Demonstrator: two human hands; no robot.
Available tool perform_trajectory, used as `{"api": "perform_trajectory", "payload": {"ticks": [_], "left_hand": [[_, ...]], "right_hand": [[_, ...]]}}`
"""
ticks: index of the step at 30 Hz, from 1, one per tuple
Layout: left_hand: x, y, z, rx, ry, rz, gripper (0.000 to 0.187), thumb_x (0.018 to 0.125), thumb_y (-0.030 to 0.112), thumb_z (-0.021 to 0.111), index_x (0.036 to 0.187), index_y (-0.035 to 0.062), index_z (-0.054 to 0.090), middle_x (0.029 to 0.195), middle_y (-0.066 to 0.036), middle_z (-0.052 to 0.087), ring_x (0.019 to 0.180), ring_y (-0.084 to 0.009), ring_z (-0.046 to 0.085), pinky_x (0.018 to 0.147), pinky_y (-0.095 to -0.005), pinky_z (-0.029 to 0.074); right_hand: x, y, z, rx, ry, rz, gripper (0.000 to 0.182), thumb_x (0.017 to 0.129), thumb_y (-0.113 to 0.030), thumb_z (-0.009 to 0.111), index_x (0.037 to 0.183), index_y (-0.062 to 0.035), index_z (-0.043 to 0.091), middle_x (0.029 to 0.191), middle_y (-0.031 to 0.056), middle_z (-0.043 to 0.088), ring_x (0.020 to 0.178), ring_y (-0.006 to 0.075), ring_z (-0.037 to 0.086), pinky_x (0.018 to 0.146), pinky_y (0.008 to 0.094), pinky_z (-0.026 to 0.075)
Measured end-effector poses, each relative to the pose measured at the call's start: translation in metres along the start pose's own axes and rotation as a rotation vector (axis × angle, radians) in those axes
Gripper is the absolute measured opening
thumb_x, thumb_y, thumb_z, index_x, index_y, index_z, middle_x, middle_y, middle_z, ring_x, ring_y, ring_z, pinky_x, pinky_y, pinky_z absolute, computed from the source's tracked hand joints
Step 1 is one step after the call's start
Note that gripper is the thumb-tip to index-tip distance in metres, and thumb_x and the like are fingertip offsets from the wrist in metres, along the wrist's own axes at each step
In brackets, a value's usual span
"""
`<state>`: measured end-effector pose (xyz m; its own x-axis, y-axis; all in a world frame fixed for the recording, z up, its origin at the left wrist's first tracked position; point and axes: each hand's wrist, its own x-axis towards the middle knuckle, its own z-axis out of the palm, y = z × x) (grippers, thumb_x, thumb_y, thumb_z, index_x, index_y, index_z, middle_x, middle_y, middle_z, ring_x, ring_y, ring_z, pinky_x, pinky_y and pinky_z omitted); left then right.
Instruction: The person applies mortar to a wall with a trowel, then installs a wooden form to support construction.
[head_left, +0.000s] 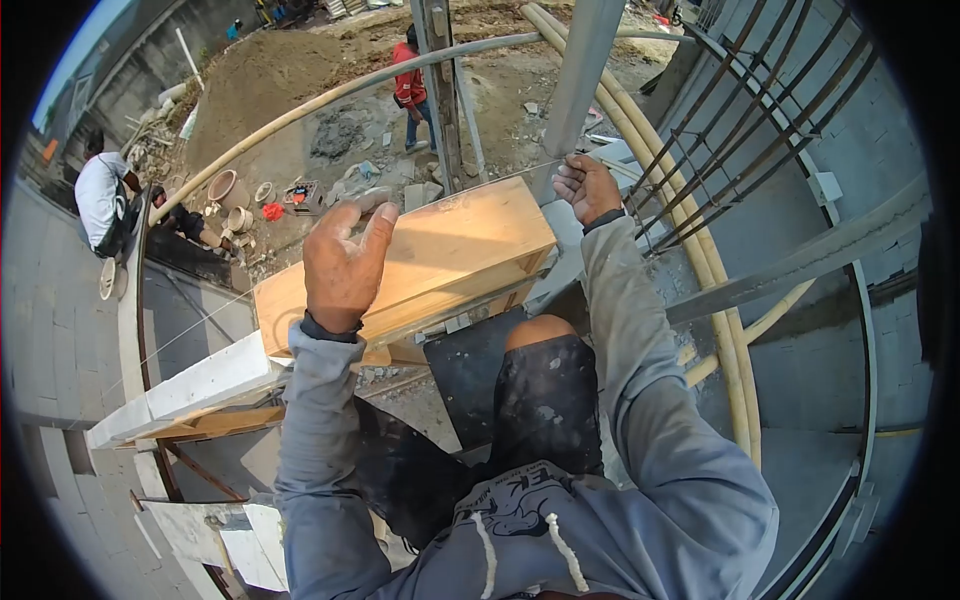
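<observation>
A long box-like piece of pale wood (470,235) lies across the top of the low wall in front of me. Over its left part is my left hand (345,265), fingers curved and thumb apart, with nothing visible in it. My right hand (588,188) is beyond the wood's right end, close to a grey upright post (582,75). Its fingers are curled together, and whatever they may hold is too small to make out. A thin string (205,318) stretches out to the left of the wood.
White blocks (200,385) continue the wall leftward. Bamboo poles (715,285) and steel reinforcing bars (735,120) stand on my right. Below are buckets (228,188), a sand heap (265,75), a person in red (409,85) and a seated person in white (102,200).
</observation>
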<state>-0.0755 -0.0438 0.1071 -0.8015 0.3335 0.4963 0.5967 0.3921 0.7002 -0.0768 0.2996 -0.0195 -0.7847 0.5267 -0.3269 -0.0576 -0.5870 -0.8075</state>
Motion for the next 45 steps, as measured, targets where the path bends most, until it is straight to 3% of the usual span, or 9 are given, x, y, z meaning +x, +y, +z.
{"api": "perform_trajectory", "payload": {"ticks": [8, 17, 21, 25, 32, 36, 39, 43, 45], "left_hand": [[0.024, 0.020, 0.071, -0.040, -0.139, 0.021, 0.029, 0.084, 0.025, 0.061, 0.100, -0.0002, 0.063, 0.091, -0.015, 0.065, 0.083, -0.0199, 0.061, 0.077, -0.0289, 0.045], [0.052, 0.015, 0.154, 0.227, -0.056, 0.498, 0.022, 0.079, 0.023, 0.062, 0.093, 0.0070, 0.065, 0.082, -0.010, 0.064, 0.078, -0.0300, 0.059, 0.073, -0.0401, 0.043], [0.064, 0.035, 0.178, 0.215, -0.259, 0.254, 0.030, 0.081, 0.033, 0.057, 0.091, 0.0077, 0.068, 0.083, -0.014, 0.063, 0.080, -0.0306, 0.060, 0.072, -0.0408, 0.043], [0.075, 0.048, 0.200, 0.450, -0.279, 0.267, 0.032, 0.081, 0.037, 0.057, 0.090, 0.0094, 0.069, 0.085, -0.017, 0.064, 0.081, -0.0339, 0.061, 0.070, -0.0406, 0.047], [0.084, 0.048, 0.223, 0.429, -0.401, 0.045, 0.031, 0.077, 0.038, 0.059, 0.089, 0.0116, 0.070, 0.086, -0.018, 0.063, 0.084, -0.0324, 0.060, 0.074, -0.0423, 0.045], [0.085, 0.039, 0.218, 0.323, -0.363, -0.003, 0.029, 0.077, 0.035, 0.062, 0.082, 0.0070, 0.068, 0.074, -0.018, 0.062, 0.073, -0.0348, 0.060, 0.068, -0.0395, 0.047], [0.080, 0.034, 0.198, 0.299, -0.281, -0.005, 0.028, 0.073, 0.031, 0.064, 0.087, 0.0073, 0.068, 0.092, -0.021, 0.062, 0.087, -0.0363, 0.059, 0.077, -0.0425, 0.046], [0.080, 0.015, 0.168, 0.298, -0.190, 0.274, 0.025, 0.076, 0.024, 0.064, 0.088, 0.0027, 0.065, 0.086, -0.021, 0.062, 0.085, -0.0380, 0.058, 0.078, -0.0431, 0.045], [0.085, 0.012, 0.163, 0.293, -0.262, 0.153, 0.025, 0.077, 0.024, 0.063, 0.089, 0.0021, 0.065, 0.088, -0.021, 0.062, 0.085, -0.0381, 0.058, 0.079, -0.0426, 0.045]], "right_hand": [[0.003, 0.023, -0.007, 0.250, -0.016, -0.020, 0.008, 0.077, -0.013, 0.061, 0.075, -0.0066, 0.057, 0.068, 0.0042, 0.057, 0.063, 0.0197, 0.059, 0.058, 0.0289, 0.051], [-0.009, 0.032, 0.003, 0.384, -0.073, -0.185, 0.012, 0.072, -0.004, 0.063, 0.080, -0.0083, 0.056, 0.073, 0.0014, 0.056, 0.068, 0.0146, 0.055, 0.063, 0.0268, 0.044], [-0.017, 0.034, 0.005, 0.154, -0.128, -0.459, 0.009, 0.073, -0.006, 0.064, 0.080, -0.0061, 0.058, 0.073, 0.0010, 0.055, 0.068, 0.0118, 0.051, 0.065, 0.0267, 0.040], [-0.024, 0.032, 0.002, -0.227, -0.044, -0.622, 0.012, 0.074, -0.010, 0.066, 0.078, 0.0010, 0.061, 0.075, 0.0042, 0.058, 0.071, 0.0134, 0.055, 0.065, 0.0271, 0.043], [-0.019, 0.033, 0.006, -0.403, 0.005, -0.809, 0.011, 0.076, -0.009, 0.064, 0.083, -0.0004, 0.061, 0.077, 0.0097, 0.058, 0.069, 0.0181, 0.058, 0.061, 0.0302, 0.044], [-0.027, 0.031, 0.002, -0.614, -0.020, -0.784, 0.012, 0.077, -0.008, 0.063, 0.085, 0.0004, 0.062, 0.079, 0.0084, 0.061, 0.069, 0.0156, 0.058, 0.061, 0.0298, 0.045], [-0.031, 0.026, 0.000, -0.281, -0.042, -0.488, 0.019, 0.079, -0.015, 0.063, 0.086, 0.0028, 0.064, 0.078, 0.0041, 0.064, 0.067, 0.0096, 0.056, 0.061, 0.0250, 0.045], [-0.022, 0.029, -0.004, -0.233, -0.112, -0.260, 0.025, 0.079, -0.023, 0.063, 0.085, 0.0010, 0.066, 0.072, 0.0036, 0.063, 0.066, 0.0080, 0.055, 0.059, 0.0208, 0.041], [-0.021, 0.028, 0.004, -0.208, -0.110, -0.235, 0.025, 0.079, -0.023, 0.064, 0.084, 0.0008, 0.066, 0.071, 0.0036, 0.062, 0.064, 0.0086, 0.055, 0.057, 0.0213, 0.041]]}}
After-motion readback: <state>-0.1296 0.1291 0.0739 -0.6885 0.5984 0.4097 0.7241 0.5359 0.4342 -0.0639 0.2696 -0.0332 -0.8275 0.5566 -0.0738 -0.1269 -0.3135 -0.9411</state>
